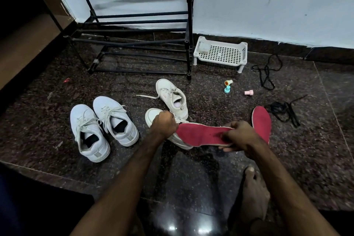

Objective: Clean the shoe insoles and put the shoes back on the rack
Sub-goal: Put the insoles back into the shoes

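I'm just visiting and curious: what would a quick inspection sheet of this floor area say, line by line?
Surface: dark speckled stone floor, glossy, with small scraps of litter.
Job's things: red insole held over a white shoe; second red insole on the floor; its partner shoe behind; pale sneaker pair to the left; black shoe rack with no shoes on it.
Clutter: white plastic basket; three small caps.
Grippers: left hand and right hand each grip one end of the held insole.
Cables: none; loose black laces on the floor.
Surroundings: pale wall; bare foot.
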A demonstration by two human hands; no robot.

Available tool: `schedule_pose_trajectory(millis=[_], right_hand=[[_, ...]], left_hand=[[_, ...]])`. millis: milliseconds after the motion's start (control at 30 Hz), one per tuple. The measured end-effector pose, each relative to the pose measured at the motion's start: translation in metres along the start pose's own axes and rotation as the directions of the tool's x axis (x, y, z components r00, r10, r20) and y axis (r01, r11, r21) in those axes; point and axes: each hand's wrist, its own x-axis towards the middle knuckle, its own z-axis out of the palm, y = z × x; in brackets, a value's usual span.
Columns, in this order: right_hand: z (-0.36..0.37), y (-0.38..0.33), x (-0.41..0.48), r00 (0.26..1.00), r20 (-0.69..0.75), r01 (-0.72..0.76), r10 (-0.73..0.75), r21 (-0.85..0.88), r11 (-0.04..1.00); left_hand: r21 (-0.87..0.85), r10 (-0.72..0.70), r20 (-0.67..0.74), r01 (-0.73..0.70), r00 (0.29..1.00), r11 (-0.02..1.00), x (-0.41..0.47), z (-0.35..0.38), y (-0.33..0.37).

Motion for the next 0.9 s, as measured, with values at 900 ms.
schedule_pose_trajectory(millis=[900], right_hand=[[0.082,-0.032,0.046,0.994,0.04,0.104,-0.104,-0.664,0.74]], left_hand=[[0.113,0.237,-0.025,-0.233,0.971,0.966,-0.012,0.007,-0.014]])
